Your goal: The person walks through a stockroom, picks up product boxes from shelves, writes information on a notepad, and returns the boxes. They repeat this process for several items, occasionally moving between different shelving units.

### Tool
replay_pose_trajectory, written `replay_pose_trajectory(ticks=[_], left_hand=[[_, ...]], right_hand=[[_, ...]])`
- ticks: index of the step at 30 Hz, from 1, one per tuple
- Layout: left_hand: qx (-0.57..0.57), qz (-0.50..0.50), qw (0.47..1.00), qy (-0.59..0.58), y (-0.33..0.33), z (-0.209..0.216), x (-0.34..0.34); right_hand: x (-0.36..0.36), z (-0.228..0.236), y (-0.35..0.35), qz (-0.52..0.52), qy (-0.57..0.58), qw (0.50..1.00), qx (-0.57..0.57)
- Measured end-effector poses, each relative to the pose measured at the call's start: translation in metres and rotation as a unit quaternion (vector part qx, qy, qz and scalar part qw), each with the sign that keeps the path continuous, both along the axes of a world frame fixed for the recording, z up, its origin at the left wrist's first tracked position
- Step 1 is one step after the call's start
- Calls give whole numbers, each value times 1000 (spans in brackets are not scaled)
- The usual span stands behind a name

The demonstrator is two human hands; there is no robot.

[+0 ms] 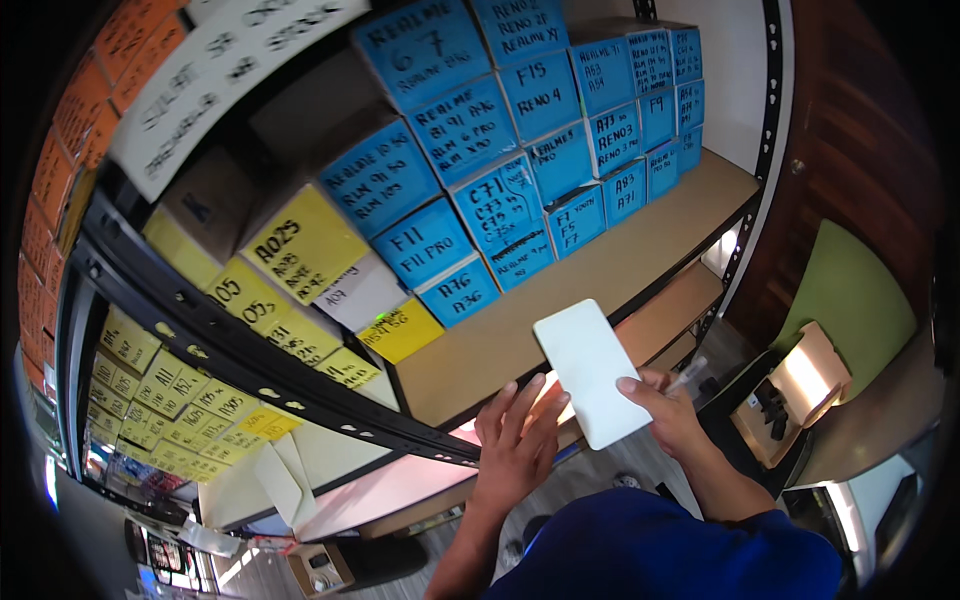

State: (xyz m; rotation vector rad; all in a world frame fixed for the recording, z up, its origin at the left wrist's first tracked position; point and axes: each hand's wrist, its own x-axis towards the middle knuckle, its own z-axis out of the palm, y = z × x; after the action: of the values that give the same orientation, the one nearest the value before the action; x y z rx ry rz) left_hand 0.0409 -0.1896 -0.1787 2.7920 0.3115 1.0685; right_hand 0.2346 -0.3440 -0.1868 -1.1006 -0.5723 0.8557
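My right hand (672, 418) grips a blank white rectangular piece with rounded corners (590, 365), like a small pad or card. The thumb lies on its face and the other fingers are behind it. A thin, pale, pen-like stick (690, 374) pokes out by the fingers of that hand. Just left of the white piece is my left hand (515, 440), fingers stretched and spread, with nothing in it. Whether its fingertips touch the piece's edge is hard to tell. Beyond both hands runs a brown shelf board (560, 300).
Stacked blue boxes (430, 130) with handwritten labels fill the shelf, with yellow boxes (305, 245) to their left. A black metal shelf post (250, 345) crosses at left. An opened cardboard box (785, 400) holding dark items sits at right, by a green chair back (850, 300).
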Motion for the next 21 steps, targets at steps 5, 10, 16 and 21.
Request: replay_pose_trajectory(ticks=[5,10,16,21], left_hand=[[6,64,997,35,-3,-5,33],[-30,81,996,0,-5,4,43],[-56,56,997,-2,2,4,52],[-58,57,996,30,5,11,60]], right_hand=[[40,1,19,108,18,994,-17],[99,27,16,123,-118,985,-39],[123,79,57,123,-182,964,151],[95,103,146,188,-358,913,54]])
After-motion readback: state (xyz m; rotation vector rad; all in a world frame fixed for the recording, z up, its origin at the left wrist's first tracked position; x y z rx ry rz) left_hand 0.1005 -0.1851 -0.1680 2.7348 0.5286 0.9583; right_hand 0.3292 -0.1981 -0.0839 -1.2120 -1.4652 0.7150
